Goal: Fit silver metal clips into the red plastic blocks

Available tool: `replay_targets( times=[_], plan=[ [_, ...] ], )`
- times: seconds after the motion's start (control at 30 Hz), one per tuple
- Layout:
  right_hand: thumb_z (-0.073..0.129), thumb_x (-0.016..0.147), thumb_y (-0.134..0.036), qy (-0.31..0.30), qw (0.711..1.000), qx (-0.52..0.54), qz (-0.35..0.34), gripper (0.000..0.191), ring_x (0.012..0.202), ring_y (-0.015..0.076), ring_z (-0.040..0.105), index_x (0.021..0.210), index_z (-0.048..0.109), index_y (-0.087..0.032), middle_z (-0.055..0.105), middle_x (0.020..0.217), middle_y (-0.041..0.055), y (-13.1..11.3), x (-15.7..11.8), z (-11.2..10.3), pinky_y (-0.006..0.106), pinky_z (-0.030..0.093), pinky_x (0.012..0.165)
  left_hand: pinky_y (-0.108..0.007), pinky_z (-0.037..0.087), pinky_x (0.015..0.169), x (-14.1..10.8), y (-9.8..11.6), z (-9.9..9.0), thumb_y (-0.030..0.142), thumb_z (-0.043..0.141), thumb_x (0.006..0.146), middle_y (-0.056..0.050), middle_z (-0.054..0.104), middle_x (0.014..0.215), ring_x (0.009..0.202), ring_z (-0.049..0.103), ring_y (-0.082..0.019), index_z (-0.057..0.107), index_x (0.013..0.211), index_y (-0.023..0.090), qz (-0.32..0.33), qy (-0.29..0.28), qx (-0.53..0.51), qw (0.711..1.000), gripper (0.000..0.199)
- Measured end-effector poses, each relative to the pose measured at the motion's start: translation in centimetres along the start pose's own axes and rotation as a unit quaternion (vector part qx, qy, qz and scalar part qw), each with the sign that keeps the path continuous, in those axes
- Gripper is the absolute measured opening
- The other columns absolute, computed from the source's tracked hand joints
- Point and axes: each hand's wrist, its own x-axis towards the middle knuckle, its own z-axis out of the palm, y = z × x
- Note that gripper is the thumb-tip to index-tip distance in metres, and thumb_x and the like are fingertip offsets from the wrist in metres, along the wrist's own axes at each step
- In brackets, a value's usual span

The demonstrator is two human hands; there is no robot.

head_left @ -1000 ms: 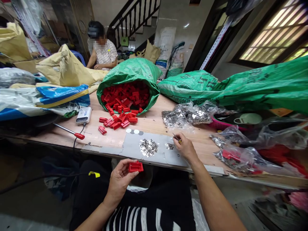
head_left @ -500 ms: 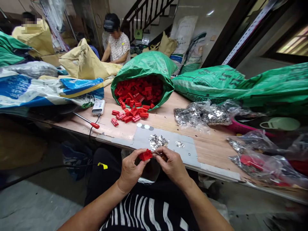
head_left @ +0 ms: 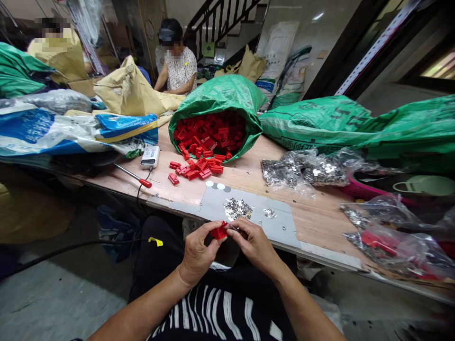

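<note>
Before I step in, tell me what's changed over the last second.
The right hand has come left and toward the body, from beside the small metal pile to the red piece in the left hand, bringing the thin tool with it. Nothing was let go. The loose red pieces and green sack stayed put.

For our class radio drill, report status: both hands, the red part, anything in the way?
Left hand pinching red part. Right hand holding thin tool, tip close to part. Nothing seen blocking either hand.
</note>
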Motion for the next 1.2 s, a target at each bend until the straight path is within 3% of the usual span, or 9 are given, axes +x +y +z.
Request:
replay_targets(
  times=[0.1, 0.23, 0.67, 0.9, 1.2],
  plan=[
    [0.05, 0.092, -0.032, 0.018, 0.997, 0.075, 0.028, 0.018, 0.082, 0.0163, 0.056, 0.092, 0.063, -0.02, 0.061, 0.088, 0.0032, 1.0, -0.2, -0.2, 0.027, 0.042, 0.074, -0.027, 0.055, 0.086, 0.0, 0.0, -0.1, 0.014, 0.066, 0.078, -0.004, 0.073, 0.103, 0.093, 0.069, -0.016, 0.061, 0.109, 0.022, -0.001, 0.004, -0.003, 1.0, 0.032],
    [0.054, 0.088, -0.037, 0.044, 0.991, 0.102, 0.081, 0.018, 0.074, 0.0144, 0.05, 0.091, 0.059, -0.02, 0.057, 0.083, 0.0006, 1.9, -0.4, -0.1, 0.026, 0.04, 0.068, -0.027, 0.056, 0.087, 0.0, 0.1, -0.1, 0.013, 0.066, 0.078, -0.004, 0.072, 0.104, 0.094, 0.069, -0.016, 0.061, 0.109, 0.022, -0.005, 0.001, -0.009, 1.0, 0.032],
    [0.066, 0.078, -0.046, -0.047, 0.961, 0.239, 0.129, 0.033, 0.068, 0.0122, 0.043, 0.08, 0.045, -0.02, 0.046, 0.074, -0.0032, 3.2, -0.2, 1.8, 0.024, 0.037, 0.063, -0.03, 0.056, 0.089, -0.9, -0.4, 0.2, 0.003, 0.06, 0.077, -0.005, 0.072, 0.107, 0.098, 0.068, -0.017, 0.061, 0.108, 0.022, 0.043, -0.058, -0.025, 0.997, 0.037],
    [0.066, 0.079, -0.046, -0.083, 0.939, 0.29, 0.168, 0.034, 0.06, 0.0085, 0.033, 0.087, 0.045, -0.02, 0.041, 0.073, -0.005, 3.2, -1.7, 1.8, 0.021, 0.029, 0.052, -0.032, 0.056, 0.087, -1.5, -0.1, 0.1, 0.008, 0.063, 0.076, -0.005, 0.073, 0.104, 0.095, 0.069, -0.019, 0.063, 0.107, 0.022, -0.02, -0.103, -0.074, 0.992, 0.034],
    [0.071, 0.074, -0.046, -0.091, 0.896, 0.384, 0.202, 0.039, 0.055, 0.0068, 0.029, 0.087, 0.043, -0.021, 0.037, 0.068, -0.0072, 3.2, -3.5, 1.8, 0.019, 0.024, 0.049, -0.028, 0.055, 0.082, -1.9, 0.5, 0.1, 0.013, 0.071, 0.073, -0.004, 0.073, 0.099, 0.09, 0.069, -0.018, 0.066, 0.102, 0.022, -0.086, -0.122, -0.151, 0.977, 0.03]
  ],
)
